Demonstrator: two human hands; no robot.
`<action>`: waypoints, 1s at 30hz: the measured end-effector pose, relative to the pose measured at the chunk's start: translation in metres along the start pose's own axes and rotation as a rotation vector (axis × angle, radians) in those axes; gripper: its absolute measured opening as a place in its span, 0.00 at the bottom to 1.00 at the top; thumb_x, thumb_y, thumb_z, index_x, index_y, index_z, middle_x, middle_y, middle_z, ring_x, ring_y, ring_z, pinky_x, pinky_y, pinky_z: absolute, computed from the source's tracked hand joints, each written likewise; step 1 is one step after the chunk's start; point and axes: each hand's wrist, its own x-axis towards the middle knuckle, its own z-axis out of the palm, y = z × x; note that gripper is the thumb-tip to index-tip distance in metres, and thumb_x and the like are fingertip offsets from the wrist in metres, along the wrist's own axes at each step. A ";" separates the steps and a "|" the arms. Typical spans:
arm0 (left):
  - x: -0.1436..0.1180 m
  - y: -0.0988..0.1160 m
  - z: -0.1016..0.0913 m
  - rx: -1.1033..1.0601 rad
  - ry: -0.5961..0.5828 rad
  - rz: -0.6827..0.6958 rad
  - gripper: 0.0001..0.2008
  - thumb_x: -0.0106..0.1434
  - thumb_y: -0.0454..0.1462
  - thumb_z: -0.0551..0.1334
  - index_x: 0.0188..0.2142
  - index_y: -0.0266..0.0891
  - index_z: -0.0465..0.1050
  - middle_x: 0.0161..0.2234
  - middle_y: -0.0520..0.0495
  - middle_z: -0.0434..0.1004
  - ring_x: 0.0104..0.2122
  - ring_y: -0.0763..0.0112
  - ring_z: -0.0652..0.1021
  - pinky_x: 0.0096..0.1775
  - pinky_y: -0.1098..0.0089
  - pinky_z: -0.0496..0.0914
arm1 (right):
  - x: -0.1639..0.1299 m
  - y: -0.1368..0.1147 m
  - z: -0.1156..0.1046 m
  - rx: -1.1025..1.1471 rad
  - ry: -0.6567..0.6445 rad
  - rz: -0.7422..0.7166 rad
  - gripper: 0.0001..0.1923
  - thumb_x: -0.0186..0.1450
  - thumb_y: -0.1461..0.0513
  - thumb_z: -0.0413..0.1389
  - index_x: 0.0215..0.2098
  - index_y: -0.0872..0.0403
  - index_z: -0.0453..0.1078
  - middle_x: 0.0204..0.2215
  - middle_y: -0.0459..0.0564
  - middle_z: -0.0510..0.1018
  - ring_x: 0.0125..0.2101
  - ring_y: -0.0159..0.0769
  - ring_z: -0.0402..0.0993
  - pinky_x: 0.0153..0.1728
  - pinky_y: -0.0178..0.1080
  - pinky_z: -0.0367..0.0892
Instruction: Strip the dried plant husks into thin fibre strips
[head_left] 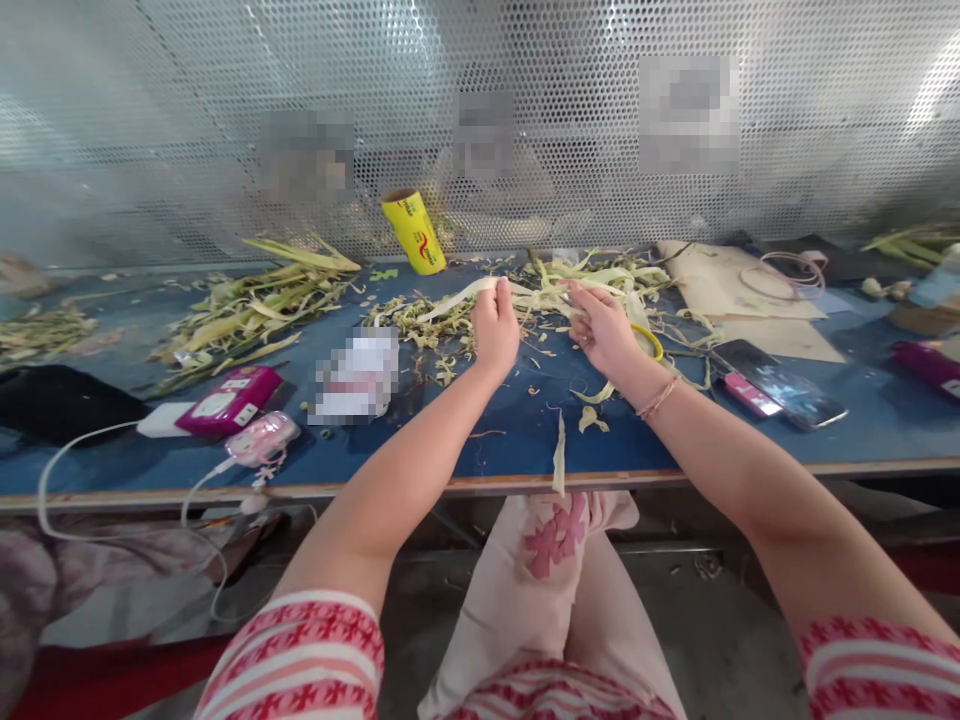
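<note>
Pinching one end each, the left hand (495, 325) and the right hand (606, 330) are holding a long pale green-white strip of husk (525, 292) stretched between them, just above the blue surface (517, 420) and directly in front of the loose heap of pale shredded husk strips (600, 280). The left grip is closing into a fist around the strip's left part, whose free end is trailing out toward the yellow cylindrical roll (414, 230) standing behind the heap; the right grip is closing thumb against fingers on the strip's other end, with more leaf hanging below the palm, and a thin cord bracelet (657, 398) is circling that wrist. A yellow ring-shaped band (649, 340) is lying just right of the heap, and a dark smartphone (780, 382) and a pink flat device (750, 394) are resting further right of it. Left of the heap, a magenta box-shaped gadget (229, 400) and a small pink gadget (262, 438) with a white cable (90, 440) are sitting near the front edge. As a judgement, the strip is looking thin and fibrous, so uneven pulling could be tearing it crosswise or splitting it off-line; loose scraps, like the pale sliver (559, 458) already hanging over the edge in front of the heap, could be sliding to the floor, and a wide sweep of the right forearm could be nudging the smartphone.
</note>
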 end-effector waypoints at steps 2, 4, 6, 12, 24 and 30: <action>-0.002 0.003 0.000 0.027 0.005 0.042 0.16 0.65 0.49 0.62 0.29 0.42 0.67 0.24 0.51 0.63 0.31 0.68 0.71 0.39 0.69 0.65 | 0.002 0.000 -0.001 0.003 0.011 0.005 0.10 0.60 0.56 0.65 0.32 0.53 0.72 0.13 0.33 0.46 0.14 0.21 0.43 0.16 0.30 0.42; -0.003 0.006 0.000 0.048 0.015 0.085 0.16 0.65 0.48 0.62 0.27 0.42 0.66 0.23 0.52 0.60 0.30 0.69 0.70 0.39 0.68 0.64 | 0.004 -0.001 -0.003 0.013 0.006 0.009 0.09 0.61 0.57 0.64 0.31 0.53 0.71 0.13 0.33 0.47 0.14 0.21 0.43 0.15 0.30 0.41; -0.003 0.007 -0.002 0.060 0.008 0.101 0.16 0.65 0.47 0.63 0.26 0.42 0.66 0.22 0.52 0.59 0.29 0.69 0.69 0.38 0.68 0.64 | 0.005 -0.001 -0.004 0.019 0.003 0.015 0.08 0.61 0.58 0.64 0.32 0.53 0.72 0.13 0.33 0.47 0.14 0.21 0.43 0.15 0.30 0.41; -0.004 0.007 -0.004 0.034 -0.186 0.054 0.11 0.64 0.44 0.64 0.29 0.42 0.70 0.20 0.53 0.58 0.27 0.69 0.69 0.36 0.69 0.64 | 0.007 -0.006 -0.006 0.017 0.045 0.018 0.09 0.62 0.57 0.63 0.32 0.52 0.69 0.15 0.34 0.47 0.15 0.21 0.43 0.16 0.30 0.44; -0.009 -0.009 0.014 -0.237 -0.272 -0.312 0.19 0.62 0.55 0.62 0.35 0.43 0.67 0.22 0.53 0.69 0.23 0.70 0.76 0.32 0.68 0.68 | 0.004 -0.004 -0.001 -0.091 -0.031 0.016 0.13 0.63 0.53 0.62 0.34 0.51 0.66 0.19 0.36 0.53 0.16 0.20 0.48 0.15 0.28 0.46; -0.021 0.000 0.013 -0.103 -0.281 -0.123 0.15 0.65 0.51 0.60 0.33 0.44 0.64 0.19 0.58 0.58 0.19 0.75 0.66 0.30 0.70 0.64 | 0.004 0.002 0.000 -0.155 -0.036 -0.033 0.15 0.63 0.51 0.63 0.32 0.51 0.66 0.19 0.36 0.54 0.16 0.21 0.51 0.15 0.29 0.47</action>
